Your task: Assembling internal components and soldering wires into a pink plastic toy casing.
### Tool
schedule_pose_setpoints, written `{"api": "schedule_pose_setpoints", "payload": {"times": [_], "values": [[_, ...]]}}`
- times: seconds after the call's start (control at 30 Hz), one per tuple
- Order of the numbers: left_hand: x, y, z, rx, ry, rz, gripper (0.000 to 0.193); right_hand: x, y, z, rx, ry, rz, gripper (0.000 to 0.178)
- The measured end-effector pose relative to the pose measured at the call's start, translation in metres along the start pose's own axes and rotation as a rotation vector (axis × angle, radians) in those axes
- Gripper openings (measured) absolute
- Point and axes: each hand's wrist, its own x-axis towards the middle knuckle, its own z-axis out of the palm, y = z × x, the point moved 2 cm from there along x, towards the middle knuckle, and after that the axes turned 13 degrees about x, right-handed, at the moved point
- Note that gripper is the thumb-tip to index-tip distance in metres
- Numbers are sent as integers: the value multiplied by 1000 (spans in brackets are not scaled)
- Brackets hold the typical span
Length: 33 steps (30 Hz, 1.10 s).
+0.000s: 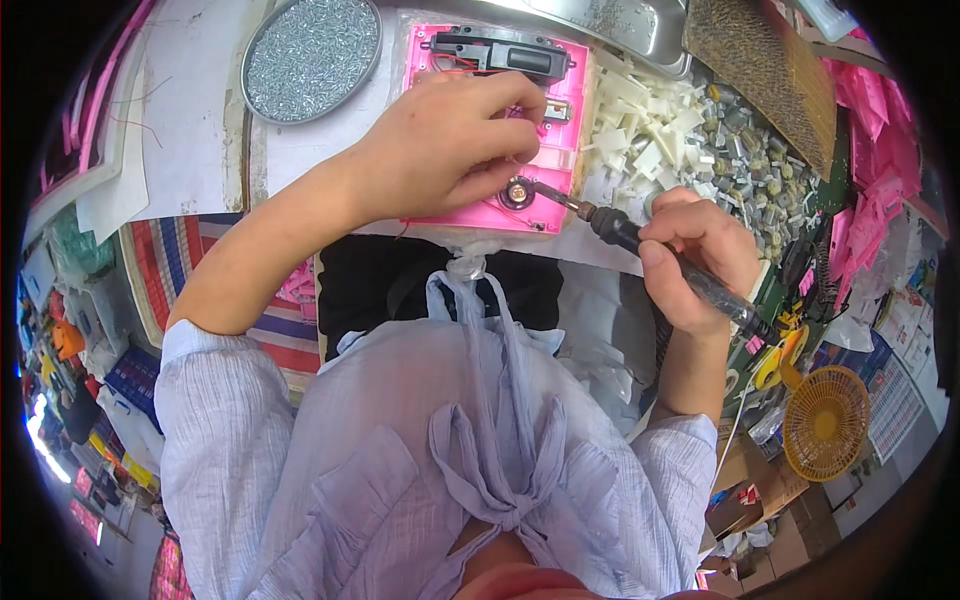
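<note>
A pink plastic housing [548, 218] lies on the bench in front of me. Fixed along its far side is a black plastic module [500, 55]; a small round black part, like a speaker [517, 193], sits at its near edge. Over the housing, my left hand [440, 135] has its fingers curled together; a thin wire may be between them, but what they hold is hidden. My right hand [705, 255] grips a soldering iron [622, 230] with a black handle. The iron's tip reaches the right side of the round part; whether they touch I cannot tell.
A round metal dish of small screws [312, 58] stands at the far left. White plastic pieces [640, 120] and small metal parts [750, 150] are heaped right of the housing, with a metal tray [640, 25] behind. An orange-yellow basket [826, 424] stands at the lower right.
</note>
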Motion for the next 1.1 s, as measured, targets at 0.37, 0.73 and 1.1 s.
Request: {"api": "schedule_pose_setpoints", "payload": {"times": [0.37,0.73,1.1], "values": [[2,-1,1,-17,21,-22,17,5,6,2,-19,0,-59,14],[2,-1,3,-22,21,-39,20,6,6,4,-28,-56,-19,16],[2,-1,3,-16,19,-44,22,7,2,8,42,113,235,9]]}}
